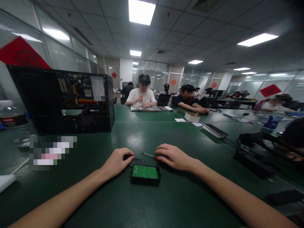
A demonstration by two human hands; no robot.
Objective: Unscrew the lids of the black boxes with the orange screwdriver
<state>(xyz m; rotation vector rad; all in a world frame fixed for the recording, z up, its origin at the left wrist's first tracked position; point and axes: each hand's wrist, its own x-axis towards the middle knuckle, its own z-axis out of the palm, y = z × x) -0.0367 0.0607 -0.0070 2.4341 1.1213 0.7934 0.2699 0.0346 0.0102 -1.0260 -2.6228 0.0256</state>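
Observation:
A green circuit board sits inside a small black plastic case on the table in front of me. Just behind the case lies a flat black cover, partly hidden. The thumb and index finger of my left hand are closed at the cover's left edge. To the right, my right hand rests on the table with its fingers curled over the orange handle of a screwdriver. The screwdriver's thin metal shaft points left, and most of its handle is hidden under the hand.
An open computer case stands at the left, beside a plastic bottle. Back right are a phone on a white box and a small carton. A black power adapter with cables lies right. Co-workers sit across the table.

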